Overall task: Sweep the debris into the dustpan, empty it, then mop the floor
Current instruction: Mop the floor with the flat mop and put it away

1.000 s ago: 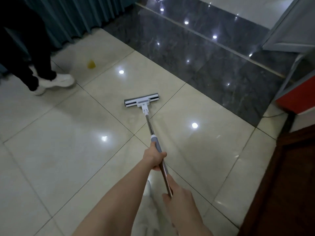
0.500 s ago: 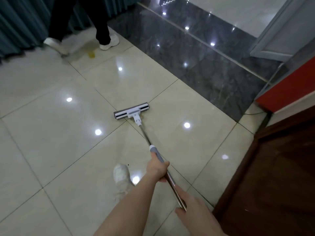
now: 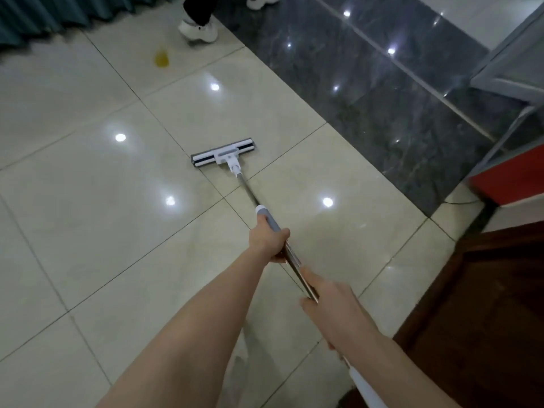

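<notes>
A flat mop head (image 3: 223, 153), white and grey, lies flat on the glossy beige tile floor (image 3: 88, 201) in the middle of the view. Its metal handle (image 3: 248, 189) runs back toward me. My left hand (image 3: 269, 241) is closed around the handle just behind the grey grip sleeve. Lower on the handle, my right hand (image 3: 331, 301) grips the shaft, with the white end of the handle showing below it. A small yellow patch (image 3: 162, 58) sits on the tiles far ahead of the mop head.
Another person's legs in dark trousers and white shoes (image 3: 198, 30) stand at the top, by the yellow patch. Teal curtains (image 3: 44, 13) hang top left. Dark marble flooring (image 3: 368, 92) lies to the right, then a red-and-grey cabinet (image 3: 506, 178) and dark wood furniture (image 3: 485, 304).
The other person has walked from the left across the top toward the dark marble. The mop head now lies closer to the marble edge, and my view has shifted.
</notes>
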Action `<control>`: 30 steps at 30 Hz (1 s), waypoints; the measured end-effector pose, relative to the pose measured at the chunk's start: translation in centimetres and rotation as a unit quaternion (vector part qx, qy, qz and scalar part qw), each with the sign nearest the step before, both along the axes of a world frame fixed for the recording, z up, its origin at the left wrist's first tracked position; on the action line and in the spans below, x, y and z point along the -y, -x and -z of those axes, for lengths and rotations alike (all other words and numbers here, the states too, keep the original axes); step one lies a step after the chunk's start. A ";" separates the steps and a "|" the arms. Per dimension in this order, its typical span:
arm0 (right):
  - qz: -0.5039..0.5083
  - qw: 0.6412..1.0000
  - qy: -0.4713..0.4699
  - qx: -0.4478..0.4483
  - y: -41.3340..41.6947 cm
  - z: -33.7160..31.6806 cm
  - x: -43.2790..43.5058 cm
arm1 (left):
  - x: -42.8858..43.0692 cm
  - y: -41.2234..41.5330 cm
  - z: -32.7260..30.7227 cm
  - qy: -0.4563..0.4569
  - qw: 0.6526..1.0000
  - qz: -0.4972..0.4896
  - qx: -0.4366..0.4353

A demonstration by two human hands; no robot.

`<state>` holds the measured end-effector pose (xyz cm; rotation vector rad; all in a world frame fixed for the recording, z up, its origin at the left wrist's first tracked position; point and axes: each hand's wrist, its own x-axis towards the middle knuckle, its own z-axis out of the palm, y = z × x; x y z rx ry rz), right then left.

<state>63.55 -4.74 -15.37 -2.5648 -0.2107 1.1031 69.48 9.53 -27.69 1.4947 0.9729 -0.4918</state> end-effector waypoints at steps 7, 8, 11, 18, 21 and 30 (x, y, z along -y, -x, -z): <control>0.004 1.000 -0.023 -0.015 -11.1 0.5 -12.9 | -12.7 -10.7 0.0 -0.010 1.000 -0.024 0.008; 0.008 1.000 -0.023 -0.018 -12.7 0.5 -14.9 | -14.7 -12.3 -0.1 -0.008 1.000 -0.026 0.008; 0.010 1.000 -0.019 -0.016 -17.3 0.3 -20.2 | -19.9 -16.9 -0.5 -0.006 0.999 -0.035 0.013; -0.022 1.000 -0.015 0.000 -26.3 0.3 -29.6 | -28.9 -25.2 -1.2 -0.025 0.998 -0.049 0.015; -0.024 1.000 -0.011 -0.004 -29.4 0.9 -32.8 | -31.9 -28.2 -1.2 -0.036 0.998 -0.055 0.012; -0.082 0.996 -0.016 0.009 -41.7 2.5 -39.7 | -38.5 -39.5 -0.8 -0.087 0.992 -0.087 0.008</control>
